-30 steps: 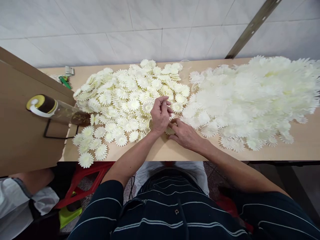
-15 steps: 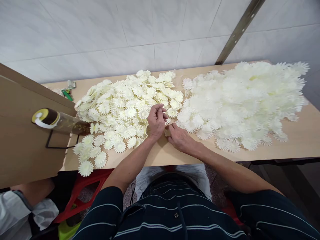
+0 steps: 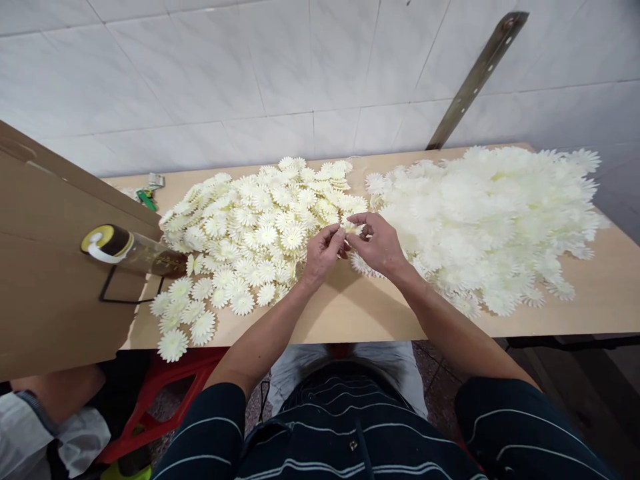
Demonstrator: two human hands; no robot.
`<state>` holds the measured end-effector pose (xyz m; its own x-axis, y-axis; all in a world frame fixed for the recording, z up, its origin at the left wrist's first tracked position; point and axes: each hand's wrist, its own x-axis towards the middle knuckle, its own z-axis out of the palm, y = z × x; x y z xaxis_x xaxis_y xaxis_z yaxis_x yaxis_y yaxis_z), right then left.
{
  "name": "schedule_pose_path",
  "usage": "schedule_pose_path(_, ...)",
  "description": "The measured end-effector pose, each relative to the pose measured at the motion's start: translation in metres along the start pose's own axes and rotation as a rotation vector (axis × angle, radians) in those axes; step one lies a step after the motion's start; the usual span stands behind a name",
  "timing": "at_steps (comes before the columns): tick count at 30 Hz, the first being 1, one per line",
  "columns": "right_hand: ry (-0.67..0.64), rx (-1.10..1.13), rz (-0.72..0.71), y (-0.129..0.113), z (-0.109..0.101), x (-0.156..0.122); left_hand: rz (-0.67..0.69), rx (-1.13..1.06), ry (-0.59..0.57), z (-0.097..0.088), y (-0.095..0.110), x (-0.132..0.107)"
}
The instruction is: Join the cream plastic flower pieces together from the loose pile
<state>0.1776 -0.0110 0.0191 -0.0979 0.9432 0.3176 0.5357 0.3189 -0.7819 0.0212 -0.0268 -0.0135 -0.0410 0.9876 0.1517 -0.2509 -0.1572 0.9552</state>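
A small pale artificial flower (image 3: 352, 229) is held between my two hands, over the table's middle. My left hand (image 3: 324, 252) pinches it from the left with thumb and forefinger. From the right, my right hand (image 3: 376, 241) has its fingers closed around the petals' edge. Behind and left of my hands spreads a heap of cream-yellow artificial flowers (image 3: 250, 220). To the right lies a larger pile of whiter flower heads (image 3: 480, 213), close beside my right hand. My fingers partly cover the held flower.
A clear bottle of brown drink (image 3: 145, 253) leans near a cardboard box (image 3: 60, 267) on the left. A green-handled tool (image 3: 147, 198) lies at the back left of the wooden table (image 3: 360, 313). A metal strip (image 3: 477, 80) stands against the tiled wall. Another person's arm (image 3: 57, 387) shows lower left.
My right hand has lifted and turned up, and a flower now shows between both hands. My left hand has lowered slightly and closed to a pinch. The view has tilted up a little.
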Motion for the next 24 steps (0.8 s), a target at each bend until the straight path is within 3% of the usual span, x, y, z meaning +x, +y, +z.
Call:
schedule_pose_path(5, -0.112, -0.050, -0.123, 0.004, 0.008, 0.007, -0.085, -0.118, 0.116, -0.003, -0.003, 0.008)
schedule_pose_path(9, -0.265, -0.254, -0.170, 0.001, 0.006, 0.011, -0.140, -0.205, 0.141, -0.003, -0.003, 0.009)
schedule_pose_path(16, -0.451, -0.504, -0.119, -0.014, 0.001, 0.006, -0.107, -0.114, 0.154, -0.003, -0.003, 0.008)
schedule_pose_path(19, -0.448, -0.393, -0.121, -0.013, -0.002, 0.003, -0.119, -0.082, 0.149, -0.004, -0.002, 0.009)
schedule_pose_path(24, -0.271, -0.135, -0.100, -0.010, 0.001, -0.001, -0.173, -0.138, 0.042, -0.001, -0.001, 0.006)
